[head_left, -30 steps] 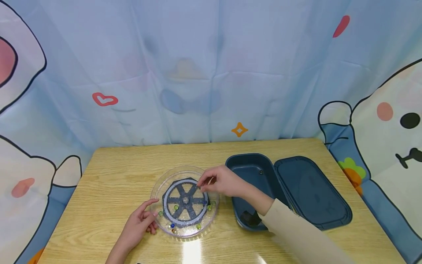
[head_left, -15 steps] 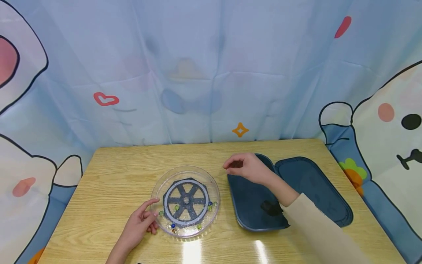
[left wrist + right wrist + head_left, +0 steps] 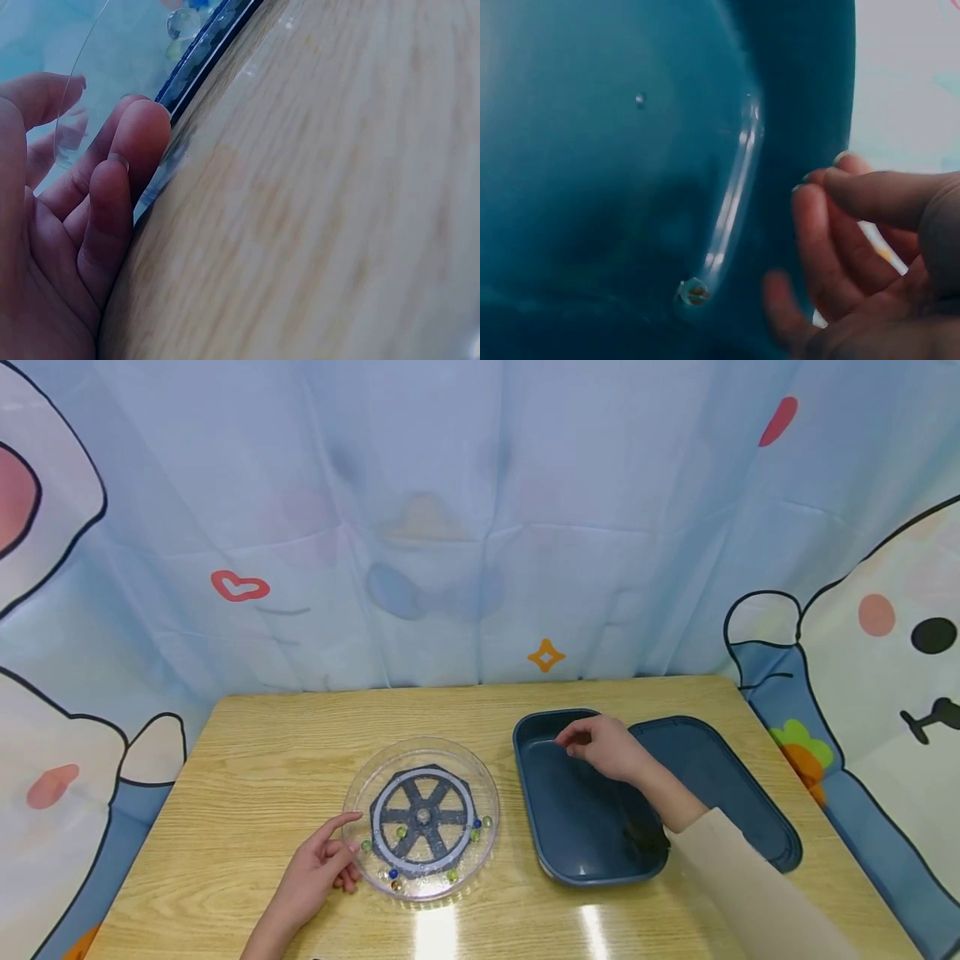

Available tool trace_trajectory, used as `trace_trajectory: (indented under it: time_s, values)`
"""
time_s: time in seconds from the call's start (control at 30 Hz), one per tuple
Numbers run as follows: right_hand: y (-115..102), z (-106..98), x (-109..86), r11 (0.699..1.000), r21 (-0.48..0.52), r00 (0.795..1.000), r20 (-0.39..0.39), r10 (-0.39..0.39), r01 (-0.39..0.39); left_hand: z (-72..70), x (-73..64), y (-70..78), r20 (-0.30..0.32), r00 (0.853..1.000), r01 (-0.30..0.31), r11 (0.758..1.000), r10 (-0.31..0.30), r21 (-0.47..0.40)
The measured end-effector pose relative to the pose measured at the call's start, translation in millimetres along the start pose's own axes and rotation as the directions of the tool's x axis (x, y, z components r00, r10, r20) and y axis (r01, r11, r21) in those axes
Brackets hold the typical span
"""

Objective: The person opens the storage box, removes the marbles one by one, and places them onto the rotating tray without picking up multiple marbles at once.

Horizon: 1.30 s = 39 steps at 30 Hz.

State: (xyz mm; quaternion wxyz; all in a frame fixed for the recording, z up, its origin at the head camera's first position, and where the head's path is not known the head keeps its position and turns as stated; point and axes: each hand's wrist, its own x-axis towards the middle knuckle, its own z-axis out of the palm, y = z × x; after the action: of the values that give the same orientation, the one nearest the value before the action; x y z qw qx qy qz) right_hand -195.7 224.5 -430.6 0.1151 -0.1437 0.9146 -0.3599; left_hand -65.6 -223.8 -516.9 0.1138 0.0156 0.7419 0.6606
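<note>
A clear round plastic dish (image 3: 424, 746) with a dark spoked wheel shape in its base sits on the wooden table. Several glass marbles (image 3: 452, 875) in green, blue and brown lie in it. My left hand (image 3: 311, 868) holds the dish by its left rim; in the left wrist view, fingers lie on both sides of the thin wall. My right hand (image 3: 606, 748) is over the far end of a dark blue box (image 3: 525, 793), thumb and fingertips drawn close together. I cannot tell whether something is between them. A marble (image 3: 695, 291) lies at a corner inside the box.
The box's dark blue lid (image 3: 720, 785) lies flat to its right, partly behind the right forearm. At the table's (image 3: 285, 743) far edge hangs a blue cartoon curtain (image 3: 450, 527). Bare tabletop lies between dish and box.
My right hand has moved from over the dish's right side, rightward across the box's left edge, to above the box's far end. The left hand and the dish have stayed put.
</note>
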Motion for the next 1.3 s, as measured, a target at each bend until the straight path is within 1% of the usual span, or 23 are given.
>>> trace_trajectory:
  time_s: [0.1,0.17,0.27,0.37,0.5,0.67,0.8,0.97,1.07,1.3]
  values:
    - [0.7,2.6,0.7,0.998,0.014,0.998,0.03,0.063,-0.063,0.1,-0.1,0.0,-0.002,1.0,-0.003,1.0,0.003,0.001]
    - [0.8,4.3,0.7,0.996,0.03,0.995,0.049,0.087,-0.089,0.2,-0.1,0.0,-0.002,1.0,-0.005,1.0,0.005,0.001]
    - [1.4,6.5,0.8,0.994,0.048,0.993,0.063,0.099,-0.102,0.3,-0.2,0.3,-0.001,1.0,-0.007,1.0,0.007,0.0]
    - [3.5,9.5,2.4,0.992,0.057,0.993,0.056,0.108,-0.111,0.5,-0.4,0.9,-0.001,1.0,-0.011,1.0,0.011,0.004]
    - [7.9,14.8,5.7,0.993,0.061,0.994,0.043,0.101,-0.103,0.6,-0.6,1.8,-0.002,1.0,-0.014,1.0,0.014,0.008]
    - [12.2,21.7,9.4,0.994,0.091,0.998,0.026,0.059,-0.061,0.5,-0.7,1.9,-0.002,1.0,-0.013,1.0,0.013,0.014]
    - [13.7,26.6,12.1,0.996,0.084,0.999,0.012,0.036,-0.037,0.4,-1.0,1.1,0.0,1.0,-0.013,1.0,0.013,0.012]
    - [14.5,32.3,16.3,0.997,0.061,0.999,-0.002,0.046,-0.046,0.1,-0.4,0.4,0.002,1.0,-0.015,1.0,0.015,0.013]
    - [14.1,36.3,19.2,0.998,0.041,0.999,0.006,0.052,-0.052,0.0,0.0,0.5,0.002,1.0,-0.015,1.0,0.015,0.014]
    - [15.9,41.7,23.8,0.998,0.029,0.999,0.017,0.047,-0.048,-0.5,-0.4,0.4,0.002,1.0,-0.007,1.0,0.007,0.017]
